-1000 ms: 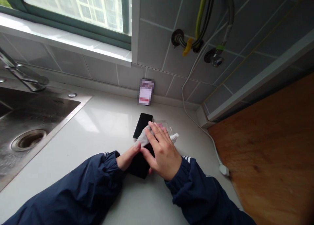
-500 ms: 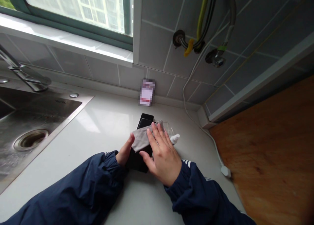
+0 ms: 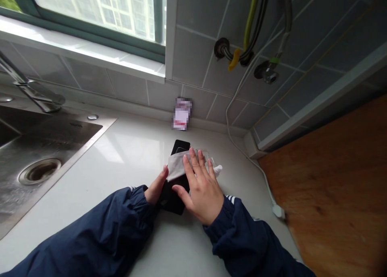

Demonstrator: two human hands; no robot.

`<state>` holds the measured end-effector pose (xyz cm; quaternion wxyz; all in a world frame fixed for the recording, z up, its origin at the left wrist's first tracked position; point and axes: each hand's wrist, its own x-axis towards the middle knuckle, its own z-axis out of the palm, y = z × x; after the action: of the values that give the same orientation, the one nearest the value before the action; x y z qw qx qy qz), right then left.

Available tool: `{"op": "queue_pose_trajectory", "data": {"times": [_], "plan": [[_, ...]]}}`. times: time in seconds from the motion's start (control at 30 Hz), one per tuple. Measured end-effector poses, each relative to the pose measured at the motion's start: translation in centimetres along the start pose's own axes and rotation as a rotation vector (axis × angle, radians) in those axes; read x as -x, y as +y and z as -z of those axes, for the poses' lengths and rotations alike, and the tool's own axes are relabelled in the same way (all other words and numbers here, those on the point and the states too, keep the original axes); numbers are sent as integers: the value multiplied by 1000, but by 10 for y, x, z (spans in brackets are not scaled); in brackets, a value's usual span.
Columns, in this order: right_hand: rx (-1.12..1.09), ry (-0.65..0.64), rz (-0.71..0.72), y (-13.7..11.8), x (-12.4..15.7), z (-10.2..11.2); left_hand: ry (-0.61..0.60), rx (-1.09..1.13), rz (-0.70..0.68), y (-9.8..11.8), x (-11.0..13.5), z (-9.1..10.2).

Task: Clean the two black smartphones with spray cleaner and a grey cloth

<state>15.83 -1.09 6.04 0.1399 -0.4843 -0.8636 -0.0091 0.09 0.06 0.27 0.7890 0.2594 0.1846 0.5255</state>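
Observation:
My left hand (image 3: 156, 187) grips the left edge of a black smartphone (image 3: 173, 202), thumb along its side and other fingers hidden beneath. On the phone's upper part lies a light grey cleaning cloth (image 3: 177, 166) with a zigzag edge. My right hand (image 3: 202, 188) is flat on the cloth and phone, its fingers spread and stretched out. Just beyond the cloth another dark, phone-like slab (image 3: 181, 144) lies on the counter. Beside my right fingers are a clear plastic item (image 3: 208, 153) and a white nozzle (image 3: 218, 170), both partly covered.
The white counter (image 3: 90, 176) runs between a steel sink (image 3: 75, 138) with a faucet (image 3: 38, 94) on the left and a wooden panel (image 3: 326, 180) on the right. A blurred pink packet (image 3: 182, 115) leans on the back wall. A white cable (image 3: 234, 139) ends in a plug (image 3: 278, 211).
The cloth has shifted slightly right and away from me over the phone. My right fingers are spread a little wider, and my left thumb has moved slightly right.

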Motion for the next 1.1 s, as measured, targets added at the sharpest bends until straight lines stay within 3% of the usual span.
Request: {"op": "queue_pose_trajectory", "data": {"times": [0.47,0.63,1.1], "plan": [[-46,-150,88,-1,2,9,90,117,76,3,-7,10],[-99,-200,127,2,3,13,36,183,146,8,-7,9],[-155,-250,220,4,2,23,152,226,98,19,-4,5]]}}
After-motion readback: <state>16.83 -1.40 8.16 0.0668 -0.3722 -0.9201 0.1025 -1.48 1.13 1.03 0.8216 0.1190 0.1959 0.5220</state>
